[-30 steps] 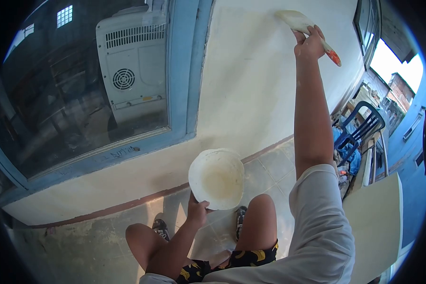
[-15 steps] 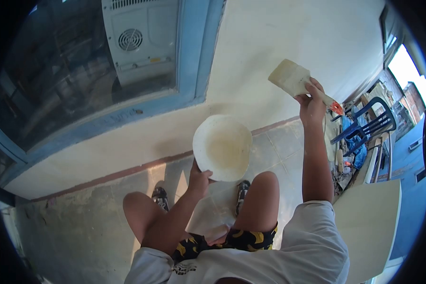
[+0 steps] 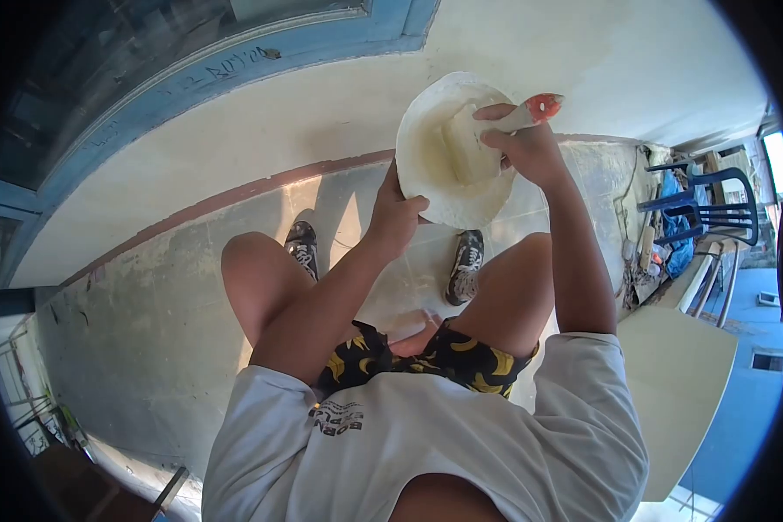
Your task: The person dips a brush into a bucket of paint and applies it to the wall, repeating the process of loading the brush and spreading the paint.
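Note:
My left hand (image 3: 397, 217) is closed on the near left rim of a round white bowl (image 3: 419, 178), which has pale cream paint inside and is tilted toward me. Over the bowl's right side, my right hand (image 3: 529, 155) grips a wide paintbrush (image 3: 476, 155) by its handle, whose end is red. The brush head is down inside the bowl against the paint. My right fingers partly cover the handle's base and the bowl's right rim.
A pale wall (image 3: 322, 130) with a blue window frame (image 3: 209, 83) stands ahead. Grey tiled floor (image 3: 157, 339) lies below, with my shoes (image 3: 466, 265) on it. At right are a dark blue plastic chair (image 3: 700, 204), clutter and a pale board (image 3: 679, 365).
My right hand has brought the paintbrush from near the wall down and left into the bowl. My left hand has raised the bowl and moved it right. The view has tipped downward.

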A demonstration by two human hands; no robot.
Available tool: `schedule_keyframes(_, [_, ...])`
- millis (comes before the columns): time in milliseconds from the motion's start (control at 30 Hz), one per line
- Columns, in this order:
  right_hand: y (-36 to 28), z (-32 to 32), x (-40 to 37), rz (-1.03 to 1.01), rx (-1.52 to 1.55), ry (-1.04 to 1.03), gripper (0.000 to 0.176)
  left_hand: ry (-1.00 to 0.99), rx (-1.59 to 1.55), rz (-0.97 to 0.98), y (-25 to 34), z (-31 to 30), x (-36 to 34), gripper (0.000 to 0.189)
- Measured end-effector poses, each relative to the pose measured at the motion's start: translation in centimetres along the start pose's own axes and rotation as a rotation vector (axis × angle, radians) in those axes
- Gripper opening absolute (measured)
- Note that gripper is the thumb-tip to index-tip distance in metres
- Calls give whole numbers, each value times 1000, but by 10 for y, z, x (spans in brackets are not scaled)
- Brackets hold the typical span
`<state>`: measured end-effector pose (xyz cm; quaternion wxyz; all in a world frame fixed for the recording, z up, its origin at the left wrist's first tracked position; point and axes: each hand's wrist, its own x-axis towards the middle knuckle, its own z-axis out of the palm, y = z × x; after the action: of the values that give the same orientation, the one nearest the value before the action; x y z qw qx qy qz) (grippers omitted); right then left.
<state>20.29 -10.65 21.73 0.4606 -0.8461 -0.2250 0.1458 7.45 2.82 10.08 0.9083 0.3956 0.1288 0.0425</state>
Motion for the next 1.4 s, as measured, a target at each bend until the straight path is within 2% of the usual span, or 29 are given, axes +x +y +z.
schedule_keyframes(300, [-1,8,15,49,-51,-94,27,0,20,39,2,0,-6,61])
schedule_keyframes(400, [-4,7,7,27,25,-86,26,-3,39,29,3,-3,-10,62])
schedule_keyframes(467, [-9,2,-13,-106,33,15,26,-46,56,53,9,1,-9,62])
schedule_keyframes(533, [10,7,-30,-325,-11,153,24,38,21,-20,13,4,-17,63])
schedule_keyframes(600, [6,18,-53,-483,-28,68,22,6,16,-18,7,-4,-17,64])
schedule_keyframes(800, [31,37,-86,-605,44,226,22,33,0,-80,7,-5,-27,66])
schedule_keyframes(867, [29,40,-92,-610,63,284,21,28,9,-78,9,-4,-27,66])
schedule_keyframes(1067, [39,52,-111,-431,245,304,20,43,-28,-133,3,-12,-40,67])
schedule_keyframes(1133, [39,56,-114,-518,293,462,19,35,-13,-87,6,-12,-43,66])
schedule_keyframes(1200, [43,52,-109,-548,246,447,20,26,-14,-66,9,-12,-43,66])
schedule_keyframes(1300, [36,58,-117,-311,590,513,23,40,-18,-53,6,-21,-46,67])
schedule_keyframes(1400, [34,59,-118,-182,713,506,24,35,-39,-33,6,-25,-43,67])
